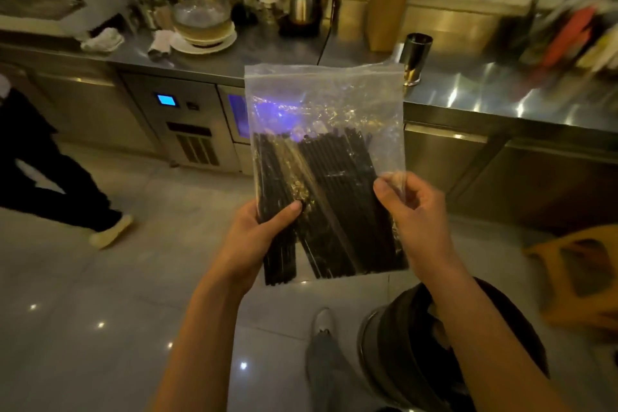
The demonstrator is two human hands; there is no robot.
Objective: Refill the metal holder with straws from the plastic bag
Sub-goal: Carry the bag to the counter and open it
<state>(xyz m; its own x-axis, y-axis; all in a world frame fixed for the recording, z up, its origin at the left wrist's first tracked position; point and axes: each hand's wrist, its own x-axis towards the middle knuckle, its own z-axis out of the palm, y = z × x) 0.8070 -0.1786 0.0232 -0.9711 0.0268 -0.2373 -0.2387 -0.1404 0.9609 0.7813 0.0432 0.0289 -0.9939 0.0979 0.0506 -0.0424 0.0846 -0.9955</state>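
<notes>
A clear zip plastic bag [321, 97] is held upright in front of me, its lower half filled with black straws [337, 197]. My left hand [257, 237] grips the bag's lower left side, thumb pressed over the straws. My right hand [414, 214] pinches the bag's right edge between thumb and fingers. The metal holder [414, 55], a shiny upright cylinder, stands on the steel counter [485, 97] just beyond the bag's top right corner.
A kettle [302, 3], a glass bowl on plates [202, 22] and bottles crowd the back of the counter. A dark lined bin [411, 344] stands below my right arm, a yellow stool [582, 274] at right. Another person's legs [50, 174] cross the floor at left.
</notes>
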